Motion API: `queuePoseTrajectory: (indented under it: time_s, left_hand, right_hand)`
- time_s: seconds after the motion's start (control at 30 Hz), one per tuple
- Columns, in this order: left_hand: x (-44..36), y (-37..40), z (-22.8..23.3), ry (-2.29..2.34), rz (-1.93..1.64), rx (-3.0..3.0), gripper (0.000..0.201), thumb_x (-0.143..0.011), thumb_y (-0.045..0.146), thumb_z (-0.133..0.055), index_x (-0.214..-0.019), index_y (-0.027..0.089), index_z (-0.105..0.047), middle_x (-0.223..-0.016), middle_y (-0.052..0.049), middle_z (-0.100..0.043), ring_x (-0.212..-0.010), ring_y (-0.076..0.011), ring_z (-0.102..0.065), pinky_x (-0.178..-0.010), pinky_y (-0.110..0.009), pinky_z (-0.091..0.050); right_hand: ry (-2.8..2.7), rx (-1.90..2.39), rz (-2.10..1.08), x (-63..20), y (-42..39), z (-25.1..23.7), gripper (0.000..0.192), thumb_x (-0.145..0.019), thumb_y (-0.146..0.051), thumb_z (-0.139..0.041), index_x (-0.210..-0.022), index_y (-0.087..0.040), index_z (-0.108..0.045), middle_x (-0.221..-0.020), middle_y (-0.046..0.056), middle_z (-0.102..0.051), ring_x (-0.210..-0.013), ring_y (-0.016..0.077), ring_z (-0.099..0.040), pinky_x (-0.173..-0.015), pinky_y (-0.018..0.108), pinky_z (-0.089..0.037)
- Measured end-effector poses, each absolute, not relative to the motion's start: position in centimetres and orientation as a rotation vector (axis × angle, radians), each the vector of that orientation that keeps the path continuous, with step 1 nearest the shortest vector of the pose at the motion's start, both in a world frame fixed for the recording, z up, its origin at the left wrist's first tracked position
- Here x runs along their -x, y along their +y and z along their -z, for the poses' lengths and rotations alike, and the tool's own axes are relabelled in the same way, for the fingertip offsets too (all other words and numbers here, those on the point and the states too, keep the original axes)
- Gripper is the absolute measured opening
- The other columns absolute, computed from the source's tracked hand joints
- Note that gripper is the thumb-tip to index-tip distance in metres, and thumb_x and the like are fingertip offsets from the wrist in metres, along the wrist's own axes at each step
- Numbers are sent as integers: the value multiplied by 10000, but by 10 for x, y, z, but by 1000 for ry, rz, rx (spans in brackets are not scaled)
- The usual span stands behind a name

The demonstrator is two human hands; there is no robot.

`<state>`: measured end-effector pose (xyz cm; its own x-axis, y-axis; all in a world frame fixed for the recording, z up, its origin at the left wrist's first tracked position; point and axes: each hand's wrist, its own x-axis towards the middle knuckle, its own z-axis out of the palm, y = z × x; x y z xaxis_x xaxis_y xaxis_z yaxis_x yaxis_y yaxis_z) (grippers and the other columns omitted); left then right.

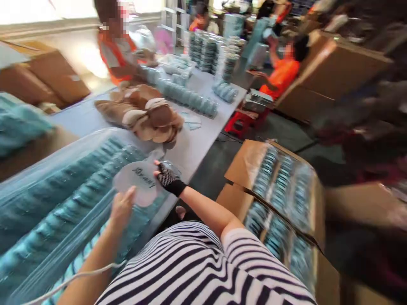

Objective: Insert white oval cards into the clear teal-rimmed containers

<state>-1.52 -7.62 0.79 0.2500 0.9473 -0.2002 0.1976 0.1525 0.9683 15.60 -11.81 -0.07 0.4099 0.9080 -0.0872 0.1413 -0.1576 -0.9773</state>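
Note:
Between my hands is a round, translucent disc [141, 190] with dark lettering printed on it. My left hand [122, 206], bare, pinches its lower left edge between thumb and fingers. On my right hand [170, 177] is a dark fingerless glove; the bare fingertips close on the disc's right edge. A clear, shiny piece shows just beyond the gloved hand, too blurred to name. Below and left of the disc, long rows of blue-green round items [73, 203] lie under clear plastic film.
Brown and cream round pieces [152, 116] are heaped on the white table [187, 154]. An open carton [237, 169] of wrapped blue-green rows stands to my right. Past the heap are stacked round items [206, 51], a red stool [237, 123] and several people in orange. A white cable [92, 271] crosses my left forearm.

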Motion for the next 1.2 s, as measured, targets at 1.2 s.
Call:
queuePoseTrajectory:
  time_s: [1.2]
  left_hand:
    - [11, -73, 32, 1123, -831, -1310, 330, -741, 464, -660, -622, 158, -638, -573, -5, -557, -567, -139, -454, -572, -259, -371]
  right_hand:
    - [-1136, 1756, -588, -157, -102, 56, 541, -845, -341, -495, -1344, -130, -505, -1365, 159, -535, -1268, 243, -493, -1089, 458, -378]
